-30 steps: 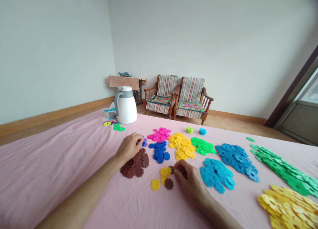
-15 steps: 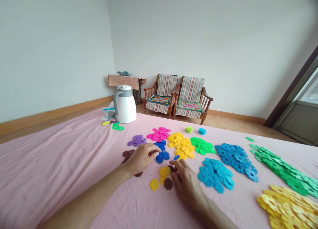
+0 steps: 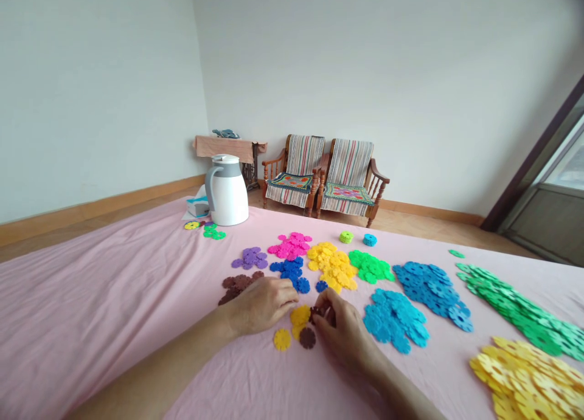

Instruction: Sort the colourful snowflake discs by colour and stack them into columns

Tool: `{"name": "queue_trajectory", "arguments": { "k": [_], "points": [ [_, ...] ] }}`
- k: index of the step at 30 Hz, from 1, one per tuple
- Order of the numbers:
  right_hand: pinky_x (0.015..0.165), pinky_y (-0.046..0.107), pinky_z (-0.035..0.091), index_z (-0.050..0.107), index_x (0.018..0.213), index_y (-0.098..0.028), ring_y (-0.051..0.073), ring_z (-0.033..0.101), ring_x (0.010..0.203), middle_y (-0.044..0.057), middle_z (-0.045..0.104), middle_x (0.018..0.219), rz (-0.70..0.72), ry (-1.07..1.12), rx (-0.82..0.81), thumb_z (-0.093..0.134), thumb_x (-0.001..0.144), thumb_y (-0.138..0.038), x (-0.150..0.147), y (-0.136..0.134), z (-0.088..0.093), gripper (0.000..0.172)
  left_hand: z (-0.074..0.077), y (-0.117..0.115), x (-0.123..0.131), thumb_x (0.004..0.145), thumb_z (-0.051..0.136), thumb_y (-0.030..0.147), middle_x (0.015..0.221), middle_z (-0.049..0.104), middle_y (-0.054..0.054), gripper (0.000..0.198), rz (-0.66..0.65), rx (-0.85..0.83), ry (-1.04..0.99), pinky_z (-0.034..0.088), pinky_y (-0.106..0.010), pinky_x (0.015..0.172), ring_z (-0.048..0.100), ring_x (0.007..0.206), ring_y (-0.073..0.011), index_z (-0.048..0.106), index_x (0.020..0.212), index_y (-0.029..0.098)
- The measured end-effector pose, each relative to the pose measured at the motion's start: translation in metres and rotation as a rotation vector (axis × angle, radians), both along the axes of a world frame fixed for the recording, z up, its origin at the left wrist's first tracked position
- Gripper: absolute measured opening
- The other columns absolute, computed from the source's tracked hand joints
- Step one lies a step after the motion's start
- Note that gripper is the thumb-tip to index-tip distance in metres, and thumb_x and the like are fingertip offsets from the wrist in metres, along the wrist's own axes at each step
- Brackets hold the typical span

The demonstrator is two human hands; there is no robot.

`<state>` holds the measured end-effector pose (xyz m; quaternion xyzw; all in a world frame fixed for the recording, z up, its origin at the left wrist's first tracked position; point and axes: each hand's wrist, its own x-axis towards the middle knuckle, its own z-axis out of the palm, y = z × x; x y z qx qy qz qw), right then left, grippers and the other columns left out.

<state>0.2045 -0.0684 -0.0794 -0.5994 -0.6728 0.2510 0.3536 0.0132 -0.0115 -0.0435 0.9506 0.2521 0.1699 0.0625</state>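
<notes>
Flat snowflake-shaped plastic discs lie sorted by colour on a pink cloth (image 3: pixel 114 323). My left hand (image 3: pixel 264 303) rests with curled fingers over the near end of the brown pile (image 3: pixel 235 285), its fingertips at a yellow disc (image 3: pixel 300 315). My right hand (image 3: pixel 341 329) is pinched on a brown disc (image 3: pixel 316 313) just right of that yellow one. A loose yellow disc (image 3: pixel 281 339) and a loose brown disc (image 3: pixel 307 338) lie in front of both hands. A dark blue pile (image 3: pixel 289 271) sits just beyond the hands.
Further piles: purple (image 3: pixel 250 258), pink (image 3: pixel 290 246), yellow (image 3: pixel 332 265), green (image 3: pixel 370 266), blue (image 3: pixel 429 286), light blue (image 3: pixel 396 320), a long green row (image 3: pixel 515 304), yellow at right (image 3: pixel 529 377). A white jug (image 3: pixel 225 191) stands far left. Two wooden chairs (image 3: pixel 323 177) stand behind.
My left hand has drawn back from the purple pile, over the brown pile, toward the loose yellow discs. My right hand stays at the loose discs and now pinches a brown one.
</notes>
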Motion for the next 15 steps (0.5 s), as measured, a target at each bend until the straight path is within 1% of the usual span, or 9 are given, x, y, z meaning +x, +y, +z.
{"name": "queue_trajectory", "arguments": {
  "k": [3, 5, 8, 10, 12, 13, 15],
  "points": [
    [0.05, 0.022, 0.034, 0.049, 0.075, -0.02, 0.011, 0.047, 0.053, -0.003, 0.054, 0.062, 0.002, 0.168, 0.035, 0.05, 0.077, -0.02, 0.003, 0.003, -0.001, 0.002, 0.001, -0.001, 0.0, 0.092, 0.043, 0.023, 0.083, 0.061, -0.003, 0.021, -0.011, 0.023, 0.007, 0.043, -0.026, 0.074, 0.058, 0.079, -0.0154, 0.062, 0.087, 0.017],
    [0.05, 0.022, 0.036, 0.049, 0.077, -0.02, 0.01, 0.047, 0.055, -0.002, 0.055, 0.065, 0.006, 0.253, 0.093, 0.05, 0.079, -0.021, 0.002, 0.003, -0.002, 0.003, 0.002, -0.003, 0.001, 0.092, 0.044, 0.025, 0.09, 0.061, -0.004, 0.018, 0.002, 0.004, -0.04, 0.043, -0.026, 0.075, 0.057, 0.083, -0.016, 0.06, 0.095, 0.018],
    [0.053, 0.022, 0.038, 0.048, 0.076, -0.02, 0.01, 0.047, 0.057, -0.001, 0.055, 0.068, 0.025, 0.237, 0.212, 0.05, 0.078, -0.019, -0.002, 0.001, -0.003, 0.003, 0.004, -0.008, 0.004, 0.089, 0.05, 0.03, 0.097, 0.058, -0.005, 0.023, 0.041, -0.075, -0.124, 0.044, -0.026, 0.072, 0.055, 0.079, -0.0147, 0.055, 0.108, 0.019],
    [0.056, 0.022, 0.04, 0.047, 0.074, -0.02, 0.011, 0.049, 0.06, -0.001, 0.055, 0.068, 0.058, 0.207, 0.279, 0.049, 0.078, -0.018, -0.006, -0.002, -0.003, 0.005, 0.005, -0.011, 0.006, 0.088, 0.051, 0.029, 0.091, 0.058, -0.003, 0.019, 0.033, -0.138, -0.153, 0.043, -0.024, 0.068, 0.053, 0.073, -0.0128, 0.056, 0.103, 0.018],
    [0.058, 0.022, 0.04, 0.046, 0.074, -0.02, 0.011, 0.05, 0.061, -0.001, 0.055, 0.068, 0.084, 0.194, 0.302, 0.047, 0.079, -0.018, -0.009, -0.005, -0.001, 0.005, 0.006, -0.011, 0.008, 0.089, 0.049, 0.025, 0.082, 0.058, -0.002, 0.013, 0.002, -0.168, -0.156, 0.041, -0.023, 0.065, 0.052, 0.071, -0.0123, 0.058, 0.09, 0.017],
    [0.057, 0.022, 0.04, 0.046, 0.074, -0.02, 0.011, 0.05, 0.06, -0.002, 0.055, 0.067, 0.078, 0.178, 0.294, 0.047, 0.079, -0.019, -0.009, -0.006, 0.0, 0.005, 0.007, -0.011, 0.007, 0.089, 0.048, 0.023, 0.079, 0.057, -0.001, 0.013, -0.005, -0.163, -0.151, 0.039, -0.023, 0.065, 0.051, 0.072, -0.0124, 0.058, 0.084, 0.017],
    [0.055, 0.021, 0.037, 0.045, 0.072, -0.02, 0.01, 0.049, 0.058, -0.002, 0.053, 0.063, 0.041, 0.103, 0.246, 0.049, 0.078, -0.02, -0.008, -0.009, 0.004, 0.008, 0.009, -0.007, 0.004, 0.088, 0.046, 0.02, 0.074, 0.056, -0.001, 0.014, 0.02, -0.096, -0.141, 0.037, -0.024, 0.064, 0.049, 0.071, -0.0129, 0.055, 0.077, 0.017]
  ]
}}
